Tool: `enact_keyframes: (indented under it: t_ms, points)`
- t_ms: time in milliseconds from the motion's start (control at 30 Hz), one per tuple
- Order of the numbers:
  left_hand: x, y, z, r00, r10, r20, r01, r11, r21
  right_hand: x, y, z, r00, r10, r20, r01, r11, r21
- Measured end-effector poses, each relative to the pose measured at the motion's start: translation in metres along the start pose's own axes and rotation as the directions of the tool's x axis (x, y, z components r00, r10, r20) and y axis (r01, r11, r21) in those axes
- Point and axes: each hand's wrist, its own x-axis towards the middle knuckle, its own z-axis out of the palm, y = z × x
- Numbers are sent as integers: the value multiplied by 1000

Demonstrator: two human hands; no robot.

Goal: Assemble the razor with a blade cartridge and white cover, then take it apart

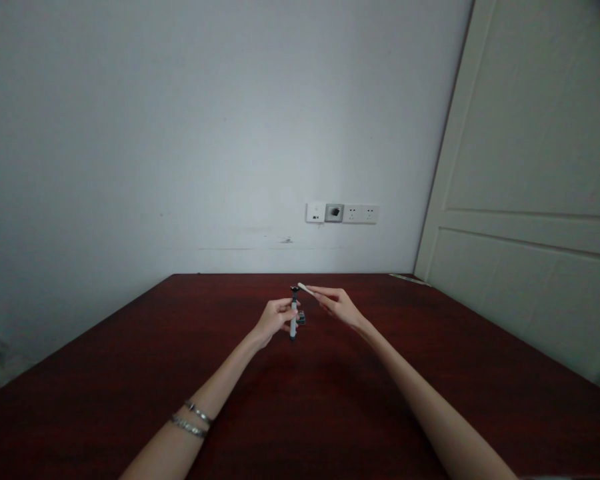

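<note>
My left hand (274,319) is closed around a slim white pen-like tool (293,322) held upright above the dark red table (300,400); the tool has a dark tip at the top. My right hand (336,303) pinches a small pale stick-like piece (306,289) and holds it beside the tool's dark tip. A small dark object (301,318) shows just right of the tool; what it is I cannot make out. Two bracelets (193,419) sit on my left forearm.
A white wall rises behind the table, with a row of wall sockets (343,213). A pale door (525,187) stands at the right, close to the table's right edge.
</note>
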Motion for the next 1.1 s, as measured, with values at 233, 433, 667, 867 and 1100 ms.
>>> enact_keyframes:
  t_ms: [233,433,667,867,1100]
  points:
    - [1,-2,-1,1000,-1,-4,1,1000,29,0,-2,-3,1000,-23,-9,22,999,-50]
    - [2,-3,-2,1000,6,-15,-5,1000,29,-1,-6,-2,998,-56,-12,54,995,-79]
    - [4,-4,-3,999,16,-35,-14,999,46,-3,-10,-1,995,-96,1,96,993,-70]
    - [7,-8,-2,999,28,-42,-25,996,87,-1,-11,6,987,-133,-93,126,989,-75]
    - [10,-15,-5,998,57,-30,-52,988,148,0,-6,8,983,-168,-78,157,980,-125]
